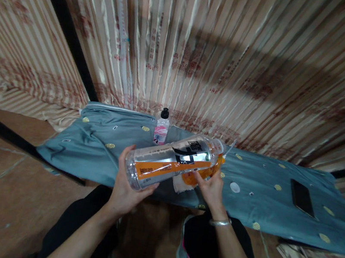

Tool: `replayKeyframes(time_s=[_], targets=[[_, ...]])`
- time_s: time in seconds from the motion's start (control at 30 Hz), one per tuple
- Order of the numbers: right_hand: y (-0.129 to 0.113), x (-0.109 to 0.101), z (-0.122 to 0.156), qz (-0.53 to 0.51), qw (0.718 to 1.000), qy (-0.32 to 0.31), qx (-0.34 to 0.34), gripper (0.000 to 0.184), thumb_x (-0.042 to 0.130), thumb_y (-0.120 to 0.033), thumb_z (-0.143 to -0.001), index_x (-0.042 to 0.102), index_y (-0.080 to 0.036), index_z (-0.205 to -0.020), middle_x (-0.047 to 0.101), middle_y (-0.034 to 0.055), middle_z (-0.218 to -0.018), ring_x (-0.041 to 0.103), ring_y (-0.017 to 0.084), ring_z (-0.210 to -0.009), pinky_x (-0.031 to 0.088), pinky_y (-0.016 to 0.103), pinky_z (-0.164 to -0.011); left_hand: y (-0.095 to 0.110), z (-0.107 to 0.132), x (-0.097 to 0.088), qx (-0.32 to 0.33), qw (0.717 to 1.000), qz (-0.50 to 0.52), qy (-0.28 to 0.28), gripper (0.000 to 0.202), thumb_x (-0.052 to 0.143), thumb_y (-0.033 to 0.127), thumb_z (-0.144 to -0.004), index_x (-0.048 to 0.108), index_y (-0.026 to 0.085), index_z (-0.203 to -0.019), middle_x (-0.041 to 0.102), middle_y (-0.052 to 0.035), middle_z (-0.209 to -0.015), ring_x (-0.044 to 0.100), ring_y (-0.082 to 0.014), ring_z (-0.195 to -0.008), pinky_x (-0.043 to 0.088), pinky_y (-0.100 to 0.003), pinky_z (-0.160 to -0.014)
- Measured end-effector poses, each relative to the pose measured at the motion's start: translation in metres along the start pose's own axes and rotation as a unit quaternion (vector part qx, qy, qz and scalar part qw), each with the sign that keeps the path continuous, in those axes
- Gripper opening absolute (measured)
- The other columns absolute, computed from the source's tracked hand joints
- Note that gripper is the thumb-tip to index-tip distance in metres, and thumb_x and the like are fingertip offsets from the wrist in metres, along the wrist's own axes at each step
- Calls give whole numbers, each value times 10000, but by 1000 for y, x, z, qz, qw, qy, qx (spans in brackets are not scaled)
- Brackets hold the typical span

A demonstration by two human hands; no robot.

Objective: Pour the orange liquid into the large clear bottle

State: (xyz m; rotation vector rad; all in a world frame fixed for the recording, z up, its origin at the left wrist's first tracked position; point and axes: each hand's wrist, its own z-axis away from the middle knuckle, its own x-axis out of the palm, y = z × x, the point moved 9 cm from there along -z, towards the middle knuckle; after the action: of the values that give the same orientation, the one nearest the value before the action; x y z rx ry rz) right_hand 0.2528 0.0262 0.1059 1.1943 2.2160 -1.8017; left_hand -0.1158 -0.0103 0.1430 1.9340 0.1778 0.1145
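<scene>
There is one large bottle (167, 163), one small bottle (160, 132), one orange container (189, 179), one phone (302, 198) and one white disc (235, 187).

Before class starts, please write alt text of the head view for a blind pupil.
A person's left hand grips the base of a large labelled bottle, held aslant, partly hiding an orange item at the right hand. Behind stands a small black-capped bottle; a dark phone lies rightward on patterned cloth.
</scene>
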Motion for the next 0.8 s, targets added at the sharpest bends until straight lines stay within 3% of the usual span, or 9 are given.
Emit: replayKeyframes(time_s=[0.23, 0.4, 0.8], targets=[[-2, 0, 0, -2, 1000, 1, -8, 1133, 853, -1079, -800, 739, -175, -1474, 942, 308, -1331, 930, 535, -1262, 778, 686, -1099, 1, 0, 1, -9, 1000, -6, -3, 1169, 1168, 558, -807, 489, 478, -1756, 751, -3, -1367, 895, -311, -1165, 822, -597, -1108], [-1, 0, 0, -9, 1000, 4, -7, 1108, 863, -1092, -783, 734, -215, -1449, 956, 283, -1313, 938, 529, -1235, 779, 675, -1077, 2, -1, 1, -6, 1000, -9, 2, 1168, 1169, 592, -786, 499, 493, -1737, 760, -8, -1352, 889, -334, -1156, 825, -632, -1094], [-1, -1, 0, 3, 1000, 9, -5, 1138, 822, -1157, -760, 747, -217, -1398, 955, 287, -1274, 933, 533, -1195, 773, 668, -1034, 3, -1, 1, -2, 1000, -5, 3, 1168, 1179, 615, -799, 503, 488, -1743, 747, -10, -1360, 884, -316, -1155, 818, -582, -1095]])
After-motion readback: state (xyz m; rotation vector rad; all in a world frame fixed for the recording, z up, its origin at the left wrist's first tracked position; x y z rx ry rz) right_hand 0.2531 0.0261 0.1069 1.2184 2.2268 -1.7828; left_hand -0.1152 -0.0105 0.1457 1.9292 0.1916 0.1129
